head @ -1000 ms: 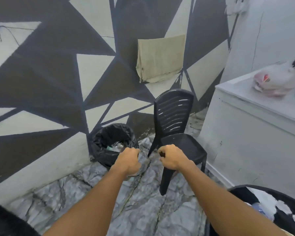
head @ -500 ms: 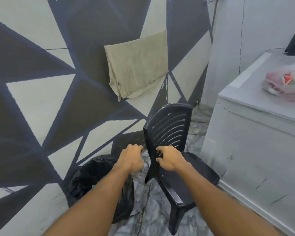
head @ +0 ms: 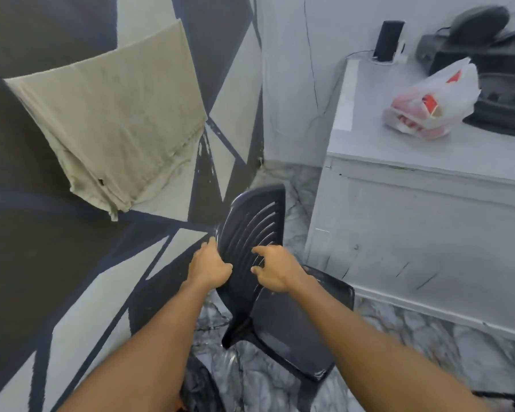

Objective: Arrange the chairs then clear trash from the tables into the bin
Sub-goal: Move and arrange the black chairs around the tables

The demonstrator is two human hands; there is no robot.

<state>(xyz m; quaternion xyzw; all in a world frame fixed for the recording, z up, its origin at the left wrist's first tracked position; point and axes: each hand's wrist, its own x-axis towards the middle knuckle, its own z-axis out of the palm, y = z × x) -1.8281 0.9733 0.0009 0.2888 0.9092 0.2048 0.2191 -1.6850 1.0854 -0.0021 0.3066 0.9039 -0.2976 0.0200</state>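
A black plastic chair (head: 283, 328) stands in the corner between the painted wall and a white cabinet, its slatted backrest (head: 254, 215) facing me. My left hand (head: 210, 267) grips the backrest's left edge, thumb on the front. Over the slats lower down, my right hand (head: 275, 273) has its fingers spread and loose, fingertips at the slats. A black bin (head: 201, 385) with a bag liner shows only partly at the bottom, under my left forearm.
The white cabinet (head: 422, 233) close on the right carries a white and red plastic bag (head: 428, 105), dark bags (head: 506, 84) and a small black speaker (head: 387, 40). A beige towel (head: 116, 123) hangs on the wall. The floor is marbled tile.
I have moved closer to the chair. Both hands went from fists in the air to the backrest, the left taking its edge and the right opening over the slats.
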